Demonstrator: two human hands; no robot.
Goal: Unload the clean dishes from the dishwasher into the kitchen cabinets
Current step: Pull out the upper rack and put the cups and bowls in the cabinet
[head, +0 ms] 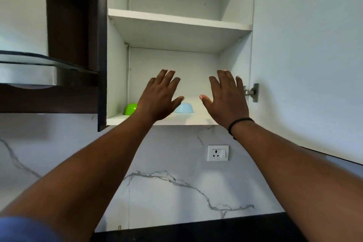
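Note:
An open white wall cabinet (233, 88) fills the upper middle of the head view. On its bottom shelf (198, 119) a green bowl (130, 109) lies at the left and a light blue bowl (184, 108) stands near the middle. My left hand (159, 98) is raised in front of the lower compartment with fingers spread and straight, holding nothing; it partly covers the space between the two bowls. My right hand (226, 98), a black band on its wrist, is raised beside it, fingers straight, also holding nothing. The upper shelf (176, 19) carries nothing visible.
The cabinet's white door (306, 55) stands open at the right, with a metal hinge (252, 92). A dark cabinet edge (102, 49) and a range hood (45, 68) are at the left. Below is a marble backsplash with a wall socket (218, 153) and a dark countertop edge (196, 228).

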